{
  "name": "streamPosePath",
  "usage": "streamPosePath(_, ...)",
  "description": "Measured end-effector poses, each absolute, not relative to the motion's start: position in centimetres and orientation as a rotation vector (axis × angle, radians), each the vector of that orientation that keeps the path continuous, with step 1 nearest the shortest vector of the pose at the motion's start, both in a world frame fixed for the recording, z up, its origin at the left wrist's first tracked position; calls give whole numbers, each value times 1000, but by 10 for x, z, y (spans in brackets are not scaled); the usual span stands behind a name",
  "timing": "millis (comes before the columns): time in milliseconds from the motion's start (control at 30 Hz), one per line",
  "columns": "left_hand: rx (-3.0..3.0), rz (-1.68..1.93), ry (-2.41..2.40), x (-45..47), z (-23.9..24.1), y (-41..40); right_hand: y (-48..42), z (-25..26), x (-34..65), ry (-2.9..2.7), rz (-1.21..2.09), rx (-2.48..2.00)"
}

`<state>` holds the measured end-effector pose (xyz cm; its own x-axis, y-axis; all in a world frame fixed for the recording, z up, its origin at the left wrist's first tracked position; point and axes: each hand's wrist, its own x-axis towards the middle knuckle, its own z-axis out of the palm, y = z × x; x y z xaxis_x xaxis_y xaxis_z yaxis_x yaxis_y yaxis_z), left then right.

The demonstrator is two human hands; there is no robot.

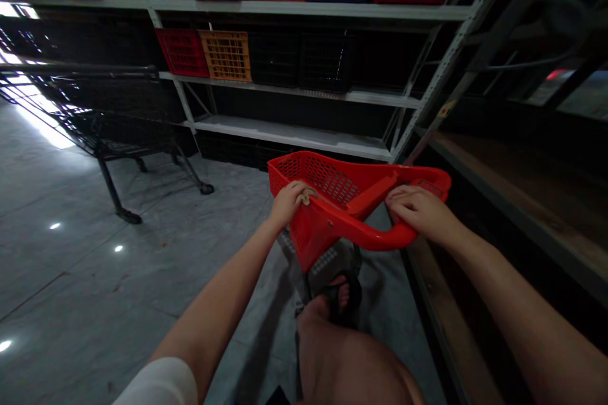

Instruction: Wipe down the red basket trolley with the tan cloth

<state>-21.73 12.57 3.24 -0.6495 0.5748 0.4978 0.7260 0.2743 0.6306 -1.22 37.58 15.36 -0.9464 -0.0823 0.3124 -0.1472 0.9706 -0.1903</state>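
A red plastic shopping cart basket (pixel 365 228) with slotted walls and a loop-shaped handle is in front of me. My left hand (pixel 288 204) is closed over its near left rim, pressing a small crumpled beige cloth (pixel 306 195) against the edge. Only a bit of that cloth shows past the fingers. My right hand (pixel 412 207) is wrapped around the handle on the right side, with some fingertips hidden behind it. Beneath the basket, the lower part of the cart is mostly in shadow.
A dark metal shopping cart (pixel 109 120) stands on the grey floor (pixel 71 266) to the left. Beyond the basket, a white metal rack (pixel 294 133) carries several colored crates (pixel 225 56). Wooden shelving (pixel 522 183) runs close along the right. My sandaled foot (pixel 342 294) is below the basket.
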Motion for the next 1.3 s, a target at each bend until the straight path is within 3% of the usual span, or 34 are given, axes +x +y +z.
streamPosePath(200,-1209,-1341,-2293,-153,48,147,378,154,-24,-2875,163,-115)
streamPosePath(400,-1775,-1365,-1991,-87,96,151,378,134,-20,-2633,-24,-732)
streamPosePath(533,-2189,-1332,-1936,-117,123,169,388,128,-14,-2762,52,-615)
streamPosePath(700,-2503,-1027,-2016,-165,124,213,393,128,-5,-2757,118,-611)
streamPosePath(1067,-2284,-832,-1994,-237,101,367,398,137,5,-2826,160,-487)
streamPosePath(1300,-2144,-777,-2073,-261,94,385,424,137,3,-2844,216,-365)
